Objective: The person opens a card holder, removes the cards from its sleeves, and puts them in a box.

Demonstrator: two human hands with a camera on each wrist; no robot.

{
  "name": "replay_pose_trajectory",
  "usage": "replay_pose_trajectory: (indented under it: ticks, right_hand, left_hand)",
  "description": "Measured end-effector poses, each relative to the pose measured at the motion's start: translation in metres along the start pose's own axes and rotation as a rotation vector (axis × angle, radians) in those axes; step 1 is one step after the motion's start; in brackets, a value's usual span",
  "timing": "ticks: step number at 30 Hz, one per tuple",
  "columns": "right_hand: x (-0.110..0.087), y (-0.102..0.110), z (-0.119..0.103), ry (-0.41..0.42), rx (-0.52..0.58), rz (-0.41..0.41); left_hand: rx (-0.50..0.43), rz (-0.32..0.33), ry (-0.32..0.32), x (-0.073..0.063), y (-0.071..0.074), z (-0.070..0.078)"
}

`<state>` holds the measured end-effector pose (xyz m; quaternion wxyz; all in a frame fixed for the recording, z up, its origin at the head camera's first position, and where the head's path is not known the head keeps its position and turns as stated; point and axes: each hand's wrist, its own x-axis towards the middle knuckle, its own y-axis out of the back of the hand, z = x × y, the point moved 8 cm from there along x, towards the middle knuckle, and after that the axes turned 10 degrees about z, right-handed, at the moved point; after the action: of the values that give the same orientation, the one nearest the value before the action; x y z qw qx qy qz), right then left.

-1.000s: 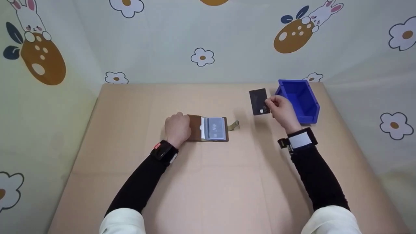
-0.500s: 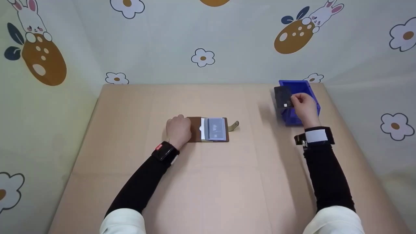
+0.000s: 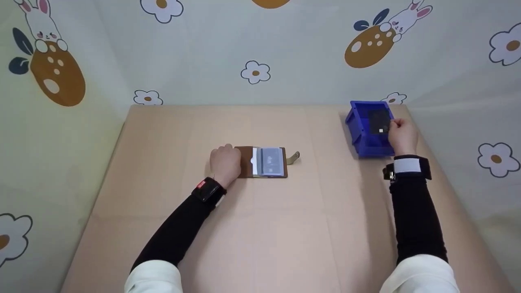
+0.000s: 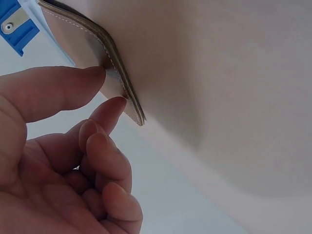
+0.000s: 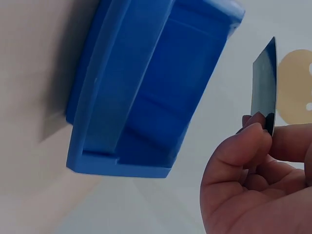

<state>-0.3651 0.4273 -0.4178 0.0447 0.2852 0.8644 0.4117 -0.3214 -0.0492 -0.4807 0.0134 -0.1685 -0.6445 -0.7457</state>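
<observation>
A brown card holder [image 3: 246, 162] lies spread out on the table, clear plastic sleeves [image 3: 272, 161] showing and its snap strap [image 3: 293, 158] pointing right. My left hand [image 3: 225, 163] holds its left cover; in the left wrist view the thumb [image 4: 73, 90] and index fingertip meet the cover near its stitched edge, the other fingers curled. Over the blue bin [image 3: 358, 134], my right hand [image 3: 403, 135] pinches a black card [image 3: 378, 121] by its edge. The right wrist view shows this card [image 5: 264, 85] nearly edge-on, apart from the bin's walls.
The bin stands at the table's [image 3: 285, 236] back right corner. Behind and at both sides hang pale curtains [image 3: 203, 53] printed with flowers and rabbits.
My right hand has carried the black card rightward, from left of the blue bin to above it. The left hand stays at the card holder. The bin has turned slightly.
</observation>
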Motion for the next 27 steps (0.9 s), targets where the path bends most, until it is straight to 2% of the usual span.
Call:
replay_pose_trajectory:
  ticks: [12,19,27]
  right_hand:
    - [0.008,-0.004,0.003,0.029,-0.028,0.016]
    - [0.008,-0.002,-0.002,0.087,-0.124,0.049]
    - [0.002,-0.004,-0.012,0.136,-0.094,0.07]
  left_hand:
    - [-0.011,0.026,-0.006,-0.001,-0.001,-0.001]
    - [-0.006,0.05,-0.011,-0.002,0.002,-0.001]
    - [-0.029,0.052,-0.006,-0.003,0.002,-0.002]
